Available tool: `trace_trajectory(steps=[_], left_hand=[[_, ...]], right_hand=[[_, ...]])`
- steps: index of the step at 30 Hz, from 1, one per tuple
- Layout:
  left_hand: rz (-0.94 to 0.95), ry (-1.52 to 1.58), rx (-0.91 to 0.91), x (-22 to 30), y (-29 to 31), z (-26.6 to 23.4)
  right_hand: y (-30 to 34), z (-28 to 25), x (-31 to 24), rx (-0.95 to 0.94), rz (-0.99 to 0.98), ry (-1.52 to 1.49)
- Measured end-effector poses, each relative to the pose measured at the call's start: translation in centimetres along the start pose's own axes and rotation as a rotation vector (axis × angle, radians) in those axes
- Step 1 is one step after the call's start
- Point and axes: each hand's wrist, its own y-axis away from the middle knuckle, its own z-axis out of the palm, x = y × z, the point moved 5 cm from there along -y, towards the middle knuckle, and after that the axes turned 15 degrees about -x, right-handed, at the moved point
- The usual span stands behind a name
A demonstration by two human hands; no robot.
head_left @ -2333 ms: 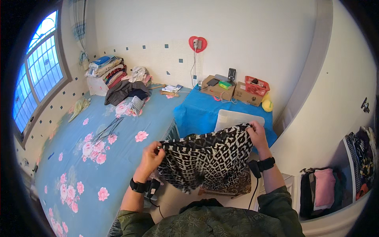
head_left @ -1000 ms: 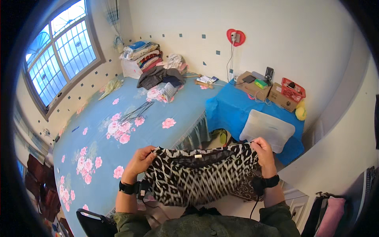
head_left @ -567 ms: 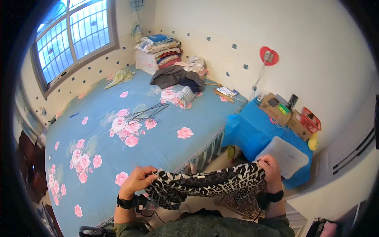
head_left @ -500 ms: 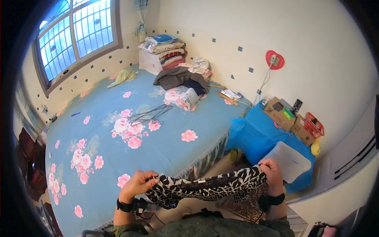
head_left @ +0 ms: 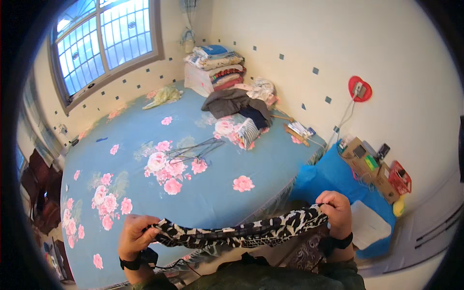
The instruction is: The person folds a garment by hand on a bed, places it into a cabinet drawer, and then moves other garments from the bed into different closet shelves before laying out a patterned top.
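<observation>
A black-and-white animal-print garment (head_left: 241, 234) is stretched sideways in front of me, sagging a little in the middle. My left hand (head_left: 137, 236) pinches its left end between thumb and fingers. At the other end, my right hand (head_left: 334, 209) grips the cloth with curled fingers. What kind of garment it is cannot be made out. Beyond it lies a bed with a blue floral sheet (head_left: 212, 198), where several thin dark hangers (head_left: 195, 152) rest in a loose bunch.
Dark and striped clothes (head_left: 227, 103) lie heaped toward the back of the bed, beside stacked folded bedding (head_left: 214, 72). On the right, a blue-covered table (head_left: 333, 166) holds cardboard boxes (head_left: 358, 152), a red basket (head_left: 400, 178) and a whitish plastic lid or bin (head_left: 369, 224).
My hands have moved farther apart, the left one going left, and the garment is pulled longer and flatter. The view has shifted slightly, so the room sits farther right.
</observation>
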Motion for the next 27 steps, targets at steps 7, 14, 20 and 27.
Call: trace_trajectory(steps=[7,14,20,27], left_hand=[[-0.220,-0.121,0.057,-0.8,-1.7,-1.5],[-0.401,-0.180,0.012,-16.4,-10.9,-2.4],[-0.598,-0.045,0.157,-38.4,-14.6,0.1],[-0.844,0.071,0.128,-56.2,-5.5,13.3]], right_hand=[[-7.2,-1.5,2.4,-0.151,-0.029,0.024],[-22.3,-0.7,14.4,-0.209,0.087,0.093],[-33.6,5.8,28.6,-0.017,0.078,0.467],[-32.2,14.5,46.4,-0.384,0.371,0.422]])
